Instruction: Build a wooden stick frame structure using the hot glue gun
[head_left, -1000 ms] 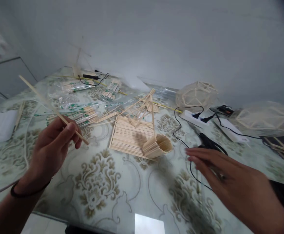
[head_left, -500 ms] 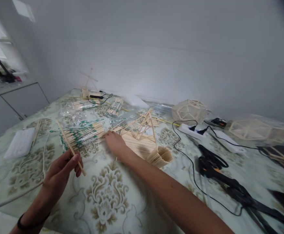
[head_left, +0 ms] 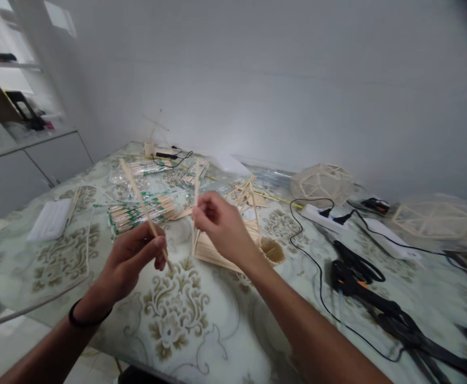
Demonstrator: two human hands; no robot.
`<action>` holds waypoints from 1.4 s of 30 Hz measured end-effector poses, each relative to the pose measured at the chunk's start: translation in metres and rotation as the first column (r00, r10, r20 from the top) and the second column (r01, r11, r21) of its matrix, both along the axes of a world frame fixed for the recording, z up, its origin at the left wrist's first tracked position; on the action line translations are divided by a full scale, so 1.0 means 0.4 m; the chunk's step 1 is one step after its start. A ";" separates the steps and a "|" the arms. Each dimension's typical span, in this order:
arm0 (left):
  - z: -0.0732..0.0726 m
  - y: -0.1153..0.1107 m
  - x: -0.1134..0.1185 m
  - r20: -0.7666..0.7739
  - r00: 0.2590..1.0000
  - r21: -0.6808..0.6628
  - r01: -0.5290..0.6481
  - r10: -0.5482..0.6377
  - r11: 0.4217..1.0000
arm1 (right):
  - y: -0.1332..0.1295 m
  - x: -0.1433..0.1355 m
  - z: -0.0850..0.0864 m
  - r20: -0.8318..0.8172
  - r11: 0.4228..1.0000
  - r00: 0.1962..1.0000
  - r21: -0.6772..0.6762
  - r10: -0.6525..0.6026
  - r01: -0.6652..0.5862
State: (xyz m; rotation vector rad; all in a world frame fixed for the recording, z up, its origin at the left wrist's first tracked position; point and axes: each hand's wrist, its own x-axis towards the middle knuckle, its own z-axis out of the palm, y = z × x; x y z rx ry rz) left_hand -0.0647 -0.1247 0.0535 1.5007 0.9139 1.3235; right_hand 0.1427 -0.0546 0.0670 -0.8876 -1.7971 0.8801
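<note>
L hand pinches a pale stick btwn thumb & fingers, tilted, tip low nr the tabletop. R hand, just to its right, pinches a 2nd stick, roughly upright. Behind L hand: wrapped stick bundles. Under/beyond R hand: slatted panel, partly hidden; round stick cup right of that, by the R forearm. Further right: cable, scissors, glue gun.

Risks, my read: R forearm passes close to cup, so a low sweep cd knock it; cable cd snag a sleeve-less arm swinging right; loose pinch cd let either stick swivel.
</note>
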 end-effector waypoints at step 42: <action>-0.070 0.031 0.210 -0.137 0.739 -0.361 0.583 -0.660 0.728 | -0.240 0.175 -0.131 -0.410 0.886 0.861 -0.455 -0.301 0.093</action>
